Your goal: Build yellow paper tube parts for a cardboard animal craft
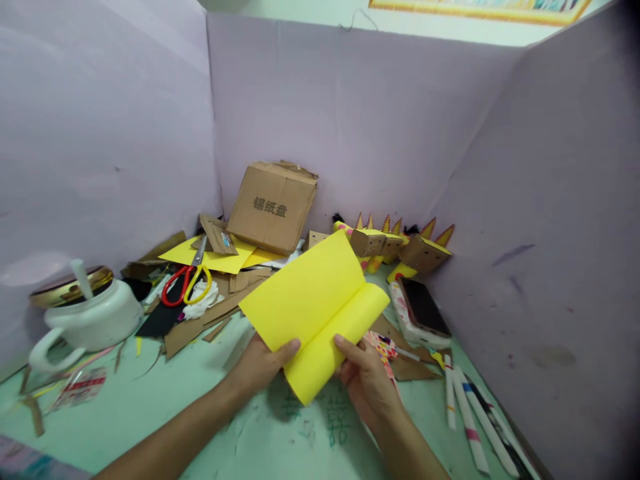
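Two bare hands point(370, 380) pinch the partly curled yellow paper sheet point(315, 293); uneven thumb pressure could crease it crookedly above the surface's point(280, 447) near edge.

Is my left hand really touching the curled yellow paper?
Touching. The head view shows the left hand, its thumb lying on the curled yellow paper.
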Action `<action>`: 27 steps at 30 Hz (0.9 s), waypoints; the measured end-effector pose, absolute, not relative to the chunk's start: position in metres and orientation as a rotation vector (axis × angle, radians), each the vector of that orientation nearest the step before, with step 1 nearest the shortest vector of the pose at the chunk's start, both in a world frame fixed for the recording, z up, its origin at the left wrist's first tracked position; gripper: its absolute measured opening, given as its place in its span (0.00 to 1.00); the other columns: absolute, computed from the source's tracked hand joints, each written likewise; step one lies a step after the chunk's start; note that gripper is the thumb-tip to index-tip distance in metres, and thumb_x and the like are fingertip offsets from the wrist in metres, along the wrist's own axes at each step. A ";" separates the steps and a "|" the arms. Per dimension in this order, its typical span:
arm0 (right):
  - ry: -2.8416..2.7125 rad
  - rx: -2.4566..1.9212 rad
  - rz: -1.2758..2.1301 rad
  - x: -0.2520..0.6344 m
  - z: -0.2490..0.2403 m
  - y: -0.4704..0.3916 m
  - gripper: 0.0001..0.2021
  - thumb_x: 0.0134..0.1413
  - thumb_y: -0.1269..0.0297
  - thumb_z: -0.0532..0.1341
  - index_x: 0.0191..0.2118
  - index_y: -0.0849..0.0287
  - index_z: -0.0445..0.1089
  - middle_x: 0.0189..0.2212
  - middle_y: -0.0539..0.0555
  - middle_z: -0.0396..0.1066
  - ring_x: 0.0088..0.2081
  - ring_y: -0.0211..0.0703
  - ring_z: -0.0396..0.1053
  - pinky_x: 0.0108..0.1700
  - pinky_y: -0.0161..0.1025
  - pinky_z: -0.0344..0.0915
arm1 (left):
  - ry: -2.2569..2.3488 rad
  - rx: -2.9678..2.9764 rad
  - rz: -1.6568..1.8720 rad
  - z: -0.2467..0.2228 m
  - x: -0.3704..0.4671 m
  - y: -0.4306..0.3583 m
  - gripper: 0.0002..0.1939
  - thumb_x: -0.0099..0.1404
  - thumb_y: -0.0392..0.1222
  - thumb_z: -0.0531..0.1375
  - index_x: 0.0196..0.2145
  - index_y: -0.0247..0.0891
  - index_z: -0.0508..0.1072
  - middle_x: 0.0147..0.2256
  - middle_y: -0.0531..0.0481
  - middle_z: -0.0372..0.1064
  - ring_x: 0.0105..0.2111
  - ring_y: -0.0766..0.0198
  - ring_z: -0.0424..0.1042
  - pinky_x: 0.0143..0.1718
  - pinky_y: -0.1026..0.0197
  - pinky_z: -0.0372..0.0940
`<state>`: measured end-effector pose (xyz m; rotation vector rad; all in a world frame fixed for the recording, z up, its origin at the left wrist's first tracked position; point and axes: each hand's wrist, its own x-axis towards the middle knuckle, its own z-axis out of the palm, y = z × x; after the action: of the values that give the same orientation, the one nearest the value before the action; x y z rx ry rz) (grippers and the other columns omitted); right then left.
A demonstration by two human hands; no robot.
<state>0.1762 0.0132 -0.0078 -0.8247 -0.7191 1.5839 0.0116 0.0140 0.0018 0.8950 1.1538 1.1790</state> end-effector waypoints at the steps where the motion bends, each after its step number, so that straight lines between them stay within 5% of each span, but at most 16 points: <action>1: -0.706 -0.864 1.541 0.179 -0.008 0.015 0.22 0.42 0.66 0.67 0.46 0.61 0.66 0.39 0.56 0.75 0.36 0.48 0.73 0.29 0.37 0.69 | 1.131 0.922 1.137 0.002 0.007 0.016 0.17 0.46 0.44 0.67 0.34 0.34 0.76 0.34 0.42 0.76 0.33 0.51 0.74 0.30 0.57 0.68; 4: -0.670 -1.016 1.363 0.188 -0.008 0.022 0.20 0.38 0.64 0.69 0.41 0.62 0.68 0.36 0.56 0.76 0.33 0.47 0.73 0.26 0.36 0.68 | 1.145 0.987 1.131 0.007 -0.020 0.028 0.21 0.47 0.53 0.65 0.34 0.33 0.75 0.30 0.42 0.75 0.28 0.55 0.72 0.25 0.60 0.65; 8: -0.633 -1.168 1.167 0.199 -0.008 0.028 0.20 0.32 0.62 0.71 0.36 0.62 0.69 0.30 0.53 0.76 0.29 0.45 0.73 0.23 0.34 0.67 | 1.608 1.202 1.246 0.011 -0.074 0.044 0.16 0.42 0.49 0.67 0.27 0.37 0.75 0.25 0.47 0.73 0.28 0.56 0.70 0.27 0.61 0.63; 16: -0.668 -1.253 0.980 0.210 -0.022 0.035 0.23 0.32 0.62 0.70 0.39 0.63 0.70 0.31 0.55 0.76 0.30 0.48 0.73 0.24 0.36 0.68 | 2.227 1.758 0.651 -0.010 -0.121 0.039 0.10 0.51 0.39 0.55 0.32 0.41 0.73 0.33 0.47 0.75 0.34 0.54 0.71 0.29 0.62 0.57; 22: -0.677 -1.218 0.976 0.217 -0.025 0.040 0.16 0.34 0.62 0.68 0.35 0.58 0.71 0.35 0.54 0.75 0.36 0.50 0.72 0.30 0.40 0.71 | 2.479 1.629 0.674 -0.004 -0.125 0.029 0.12 0.52 0.38 0.54 0.34 0.42 0.72 0.38 0.44 0.73 0.37 0.49 0.70 0.28 0.60 0.55; 27: -0.651 -1.216 0.981 0.225 -0.033 0.042 0.07 0.36 0.64 0.67 0.26 0.52 0.71 0.27 0.53 0.74 0.32 0.51 0.72 0.28 0.41 0.69 | 2.745 1.502 0.889 0.012 -0.136 0.038 0.13 0.60 0.41 0.47 0.39 0.40 0.68 0.38 0.46 0.72 0.37 0.57 0.71 0.34 0.63 0.61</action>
<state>0.2252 0.0418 -0.0332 -1.2156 -0.6513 0.9806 -0.1358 0.0376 0.0122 1.5023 2.7447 0.8885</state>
